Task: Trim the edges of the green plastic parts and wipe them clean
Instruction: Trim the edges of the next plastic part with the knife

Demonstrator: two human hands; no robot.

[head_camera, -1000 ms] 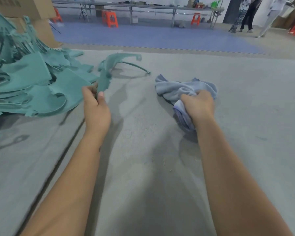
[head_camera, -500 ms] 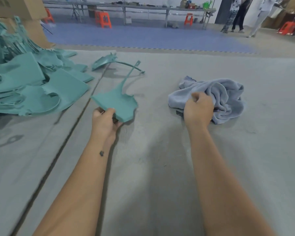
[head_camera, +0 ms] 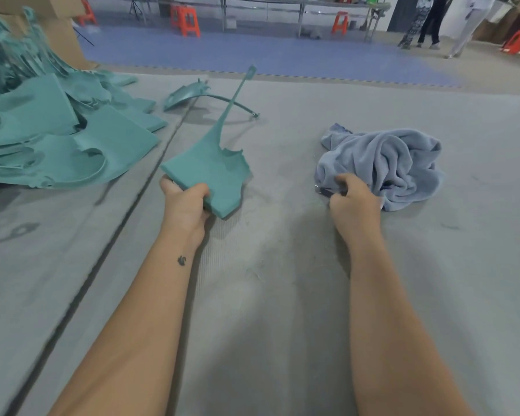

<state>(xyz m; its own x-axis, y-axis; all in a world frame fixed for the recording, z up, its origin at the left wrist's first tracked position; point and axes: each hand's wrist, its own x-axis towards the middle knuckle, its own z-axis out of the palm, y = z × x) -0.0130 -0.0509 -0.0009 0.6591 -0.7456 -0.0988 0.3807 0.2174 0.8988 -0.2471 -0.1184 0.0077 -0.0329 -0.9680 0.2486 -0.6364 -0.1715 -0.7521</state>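
At far left on the grey work surface point(head_camera: 282, 295) lies a heap of green plastic parts point(head_camera: 57, 139), flat panels overlapping, several with ragged edges. Behind the heap stands a cardboard box point(head_camera: 60, 28). Just right of the heap, a dark seam runs diagonally across the surface. Beyond the seam a separate curved green part point(head_camera: 189, 93) rests on the surface, a thin arc-shaped strip extending from it to the right.

Left hand point(head_camera: 186, 205): fingers and thumb curled around the near corner of a green plastic part point(head_camera: 210, 169), gripping it. Part is tilted up off the surface; its broad flat end is at the hand, its right edge is jagged, and a long thin stem rises from it away from the person. Small dark mark on the left forearm near the wrist.

Right hand point(head_camera: 354, 202): fingers curled around a small dark tool point(head_camera: 324, 192) with a metallic tip showing at the left of the fist; tool type not resolvable. Hand sits against the near-left edge of a crumpled blue-grey cloth point(head_camera: 385, 163), which lies on the surface.

Background, left to right: orange stools point(head_camera: 186, 21), a long metal table point(head_camera: 297, 1), blue floor mat point(head_camera: 252, 52), legs of standing people point(head_camera: 433, 22).
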